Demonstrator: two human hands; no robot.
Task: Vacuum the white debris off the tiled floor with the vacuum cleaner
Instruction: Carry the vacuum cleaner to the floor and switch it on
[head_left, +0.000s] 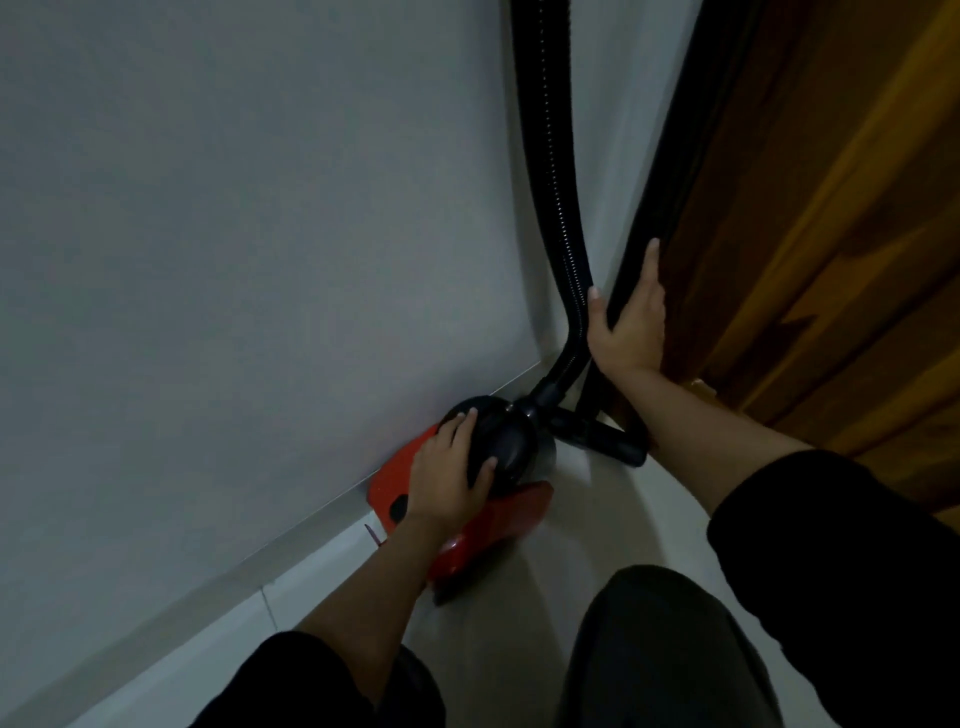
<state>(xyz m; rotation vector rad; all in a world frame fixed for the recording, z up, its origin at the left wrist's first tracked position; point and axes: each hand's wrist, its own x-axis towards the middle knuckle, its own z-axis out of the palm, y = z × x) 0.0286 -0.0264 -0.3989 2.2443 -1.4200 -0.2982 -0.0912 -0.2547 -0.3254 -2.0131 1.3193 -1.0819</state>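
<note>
The red vacuum cleaner (483, 530) lies on the pale tiled floor (623, 514), close against the grey wall. My left hand (452, 467) grips its round black front cap (506, 441), fingers spread and curved over it. From that cap a ribbed black hose (553, 208) rises along the corner. My right hand (631, 322) holds the upright black wand (670, 171) beside the door frame, thumb on one side and fingers on the other. The black floor nozzle (608, 441) sits on the tiles below it. I see no white debris.
A wooden door (831, 234) stands at the right. A white skirting (208, 623) runs along the wall's foot. My knees in dark trousers (660, 649) fill the bottom of the view, close to the vacuum cleaner. The light is dim.
</note>
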